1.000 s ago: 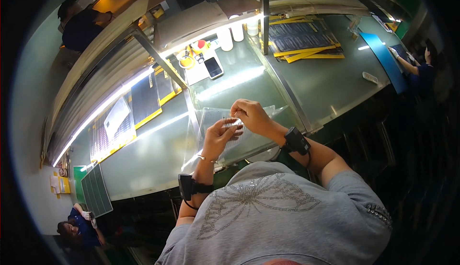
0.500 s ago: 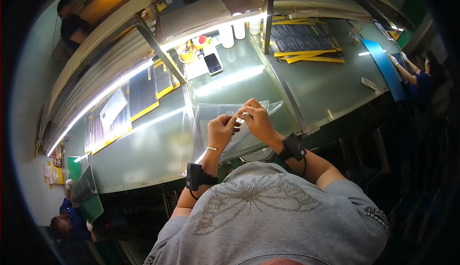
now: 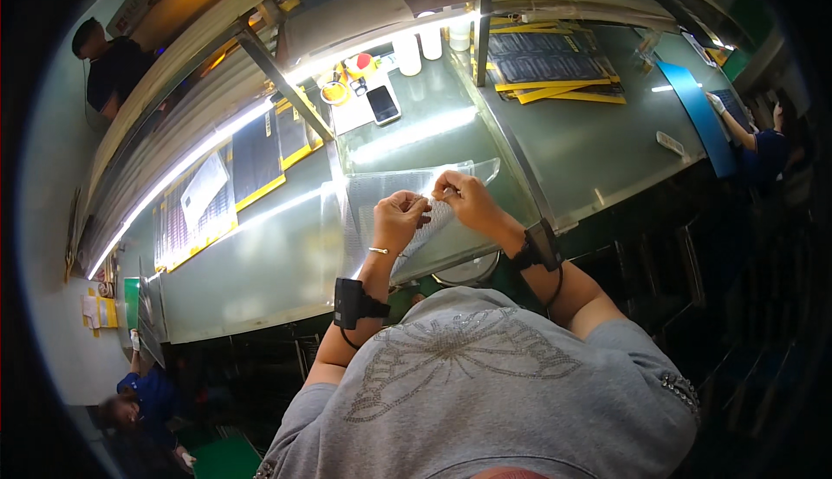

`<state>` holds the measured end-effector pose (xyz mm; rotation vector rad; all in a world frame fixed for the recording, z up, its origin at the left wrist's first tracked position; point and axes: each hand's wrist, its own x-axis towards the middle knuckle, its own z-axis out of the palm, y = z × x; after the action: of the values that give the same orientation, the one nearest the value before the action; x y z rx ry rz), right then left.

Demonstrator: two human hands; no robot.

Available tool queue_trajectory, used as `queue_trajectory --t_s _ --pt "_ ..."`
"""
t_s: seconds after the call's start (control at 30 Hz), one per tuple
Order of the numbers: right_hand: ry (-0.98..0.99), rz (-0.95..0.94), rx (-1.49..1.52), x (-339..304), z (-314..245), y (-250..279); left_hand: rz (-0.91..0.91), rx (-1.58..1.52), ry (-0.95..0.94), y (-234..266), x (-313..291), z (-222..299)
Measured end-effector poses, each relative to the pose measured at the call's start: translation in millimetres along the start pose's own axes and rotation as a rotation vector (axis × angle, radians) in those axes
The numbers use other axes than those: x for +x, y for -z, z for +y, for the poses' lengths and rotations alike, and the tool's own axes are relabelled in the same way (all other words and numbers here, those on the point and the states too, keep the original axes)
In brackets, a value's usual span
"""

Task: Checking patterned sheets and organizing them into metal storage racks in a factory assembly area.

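Observation:
My left hand (image 3: 399, 221) and my right hand (image 3: 468, 200) are raised close together above a glass-topped table (image 3: 260, 271). Fingertips on both hands are pinched, and whatever is between them is too small to make out. A small gap separates the two pinches. Under and behind the hands lies a clear, finely patterned plastic sheet (image 3: 364, 191), one corner sticking out beyond my right hand. Whether my fingers touch the sheet cannot be told.
A phone (image 3: 382, 105) lies beyond my hands, near a tape roll (image 3: 334, 93) and white bottles (image 3: 406, 55). Dark yellow-edged sheets (image 3: 550, 56) are stacked at the far right. Metal posts (image 3: 482, 29) rise from the table. Co-workers handle a blue panel (image 3: 700, 124) and a green board (image 3: 227, 460).
My hands have moved slightly apart, still pinched. At lower left, the co-worker has shifted, the dark panel has swung more edge-on, and a green board now shows lower down.

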<state>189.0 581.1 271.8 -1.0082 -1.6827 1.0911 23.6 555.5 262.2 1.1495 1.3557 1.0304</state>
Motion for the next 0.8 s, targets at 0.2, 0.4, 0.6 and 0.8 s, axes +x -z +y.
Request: queue_trajectory --t_s 0.2,0.4,0.6,0.8 --pt "0.244 -0.029 -0.264 5.9 -3.7 2.5 -0.046 -0.036 0.001 -6.4 -3.7 2.3" --pt "0.347 0.19 -0.15 9.5 13.3 -19.3 0.151 0.13 -0.212 -31.9 -9.7 -0.5" --pt "-0.164 0.601 0.71 31.6 26.0 15.5 0.139 0.368 -0.259 -25.7 -9.5 -7.6" --pt "-0.319 0.769 0.692 40.1 64.6 125.9 0.045 0.142 -0.209 14.9 -31.8 47.9"
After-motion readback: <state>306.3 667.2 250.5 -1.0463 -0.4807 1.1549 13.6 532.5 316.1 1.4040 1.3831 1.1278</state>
